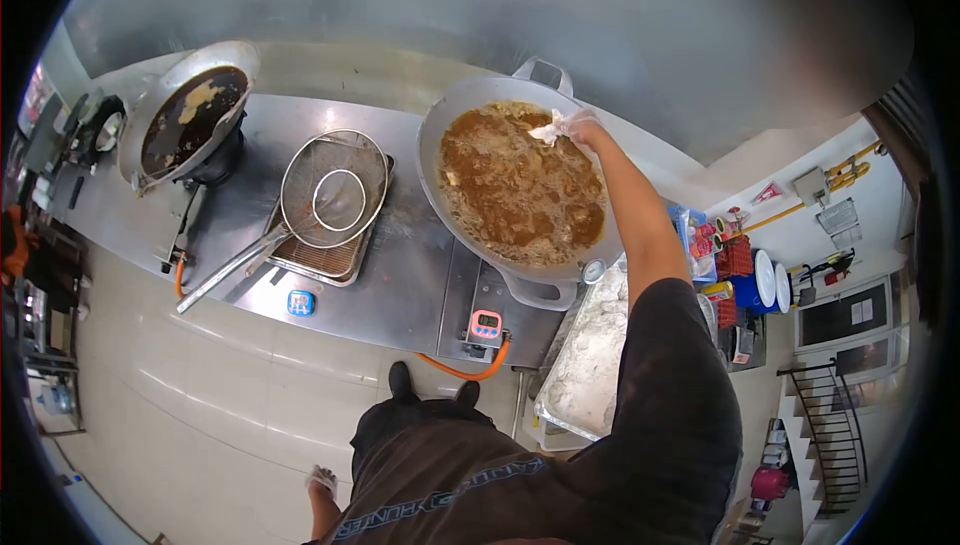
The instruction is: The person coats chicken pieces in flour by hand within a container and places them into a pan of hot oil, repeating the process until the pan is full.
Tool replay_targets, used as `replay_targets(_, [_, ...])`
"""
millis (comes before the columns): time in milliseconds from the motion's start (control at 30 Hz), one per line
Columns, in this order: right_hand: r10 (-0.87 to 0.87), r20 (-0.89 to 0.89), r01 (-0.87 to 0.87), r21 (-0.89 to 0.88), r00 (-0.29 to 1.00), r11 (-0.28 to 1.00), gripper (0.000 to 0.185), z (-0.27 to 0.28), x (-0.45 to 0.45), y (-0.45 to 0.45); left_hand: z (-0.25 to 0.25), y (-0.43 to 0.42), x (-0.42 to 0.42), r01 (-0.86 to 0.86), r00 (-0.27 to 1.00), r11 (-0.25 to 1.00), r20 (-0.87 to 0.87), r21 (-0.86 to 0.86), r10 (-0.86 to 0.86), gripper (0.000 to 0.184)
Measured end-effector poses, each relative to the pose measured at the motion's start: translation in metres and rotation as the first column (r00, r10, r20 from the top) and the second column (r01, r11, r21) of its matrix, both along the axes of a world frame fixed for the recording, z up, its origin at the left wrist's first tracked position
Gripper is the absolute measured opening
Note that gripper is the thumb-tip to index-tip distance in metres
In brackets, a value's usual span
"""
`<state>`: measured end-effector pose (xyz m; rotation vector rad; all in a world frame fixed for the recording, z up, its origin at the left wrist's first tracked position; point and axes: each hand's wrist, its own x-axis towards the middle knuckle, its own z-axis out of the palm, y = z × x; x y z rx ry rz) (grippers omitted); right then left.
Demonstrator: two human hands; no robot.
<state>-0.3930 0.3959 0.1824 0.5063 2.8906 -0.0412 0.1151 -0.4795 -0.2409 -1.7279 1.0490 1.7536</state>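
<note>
My right hand (pixel 580 128), in a clear plastic glove, reaches over the far right part of a large wok (pixel 430 150) of bubbling brown oil. Its fingers are closed on a white, flour-coated piece of food (pixel 546 132), held low at the oil's surface; its exact kind I cannot make out. Several frying pieces show through the foam. Down by my side hangs my left hand (pixel 323 481), also gloved, its fingers loosely apart with nothing visible in them. A dial thermometer (pixel 594 271) sits at the wok's near right rim.
Right of the wok lies a tray of white flour (pixel 590 355). A long-handled strainer (pixel 335 160) rests over a wire-rack tray (pixel 335 260). A second wok (pixel 240 60) with dark oil stands far left. A pink timer (pixel 486 325) and blue timer (pixel 300 303) sit near the counter's front edge.
</note>
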Motion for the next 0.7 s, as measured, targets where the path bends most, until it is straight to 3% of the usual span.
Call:
replay_targets(33, [-0.220,-0.119,0.225,0.028,0.968,0.974,0.042,-0.024,-0.011,0.020,0.000,0.000,0.008,-0.010,0.999,0.998,-0.038,0.057,0.013,0.030])
replay_targets(133, [-0.294,-0.089,0.302,0.108,0.952,0.947,0.040,0.018,0.031,0.010,0.019,0.013,0.018,0.010,0.980,0.993,-0.200,0.117,0.014,0.027])
replay_targets(167, [-0.272,-0.048,0.276,0.107,0.961,0.955,0.036,0.030,0.047,0.014,0.017,0.016,0.016,0.034,0.977,0.994,-0.214,0.100,-0.012,0.026])
replay_targets(233, [-0.166,-0.275,0.199,0.098,0.947,0.975,0.045,0.048,0.095,0.018,0.003,0.020,0.004,0.011,0.979,0.993,-0.204,0.117,0.013,0.025])
replay_targets(267, [-0.211,-0.306,0.248,0.089,0.928,0.965,0.041,0.064,0.127,0.012,0.000,0.021,0.001,0.000,0.980,0.992,-0.196,0.126,0.025,0.025])
replay_targets(333, [-0.203,-0.435,0.275,0.108,0.877,0.955,0.037,0.078,0.204,0.013,-0.002,0.027,-0.011,0.170,0.937,0.967,-0.336,0.192,-0.098,0.023])
replay_targets(367, [-0.148,-0.527,0.258,0.141,0.837,0.956,0.036,0.081,0.249,0.012,-0.006,0.034,-0.021,0.062,0.978,0.987,-0.208,0.150,-0.030,0.023])
replay_targets(433, [0.041,-0.373,0.157,0.485,0.927,0.860,0.033,0.088,0.334,-0.003,0.002,0.045,-0.034,0.161,0.944,0.969,-0.317,0.185,-0.096,0.024])
replay_targets(467, [-0.305,-0.415,0.434,0.263,0.857,0.862,0.030,0.060,0.372,0.011,-0.007,0.047,-0.041,0.156,0.957,0.976,-0.269,0.154,-0.110,0.025])
replay_targets(500, [-0.613,-0.399,0.690,0.074,0.682,0.720,0.028,0.032,0.409,0.025,-0.007,0.048,-0.045,0.182,0.932,0.953,-0.351,0.240,-0.090,0.025])
replay_targets(533, [-0.630,-0.374,0.703,0.091,0.681,0.705,0.026,-0.014,0.462,0.048,-0.032,0.040,-0.045,0.348,0.871,0.922,-0.424,0.173,-0.249,0.026])
replay_targets(567, [-0.467,-0.379,0.553,0.159,0.799,0.818,0.025,-0.079,0.521,0.070,-0.017,0.049,-0.048,0.226,0.933,0.964,-0.315,0.138,-0.174,0.025])
replay_targets(600, [-0.247,-0.388,0.356,0.240,0.888,0.903,0.023,-0.142,0.574,0.088,-0.003,0.061,-0.055,0.268,0.907,0.944,-0.380,0.191,-0.181,0.024])
replay_targets(633, [-0.136,-0.403,0.250,0.247,0.905,0.936,0.022,-0.194,0.608,0.091,-0.001,0.067,-0.063,0.302,0.913,0.940,-0.331,0.157,-0.238,0.024])
replay_targets(700, [-0.333,-0.361,0.290,-0.167,0.871,0.942,0.025,-0.250,0.641,0.076,0.010,0.076,-0.076,0.340,0.914,0.935,-0.268,0.097,-0.305,0.025])
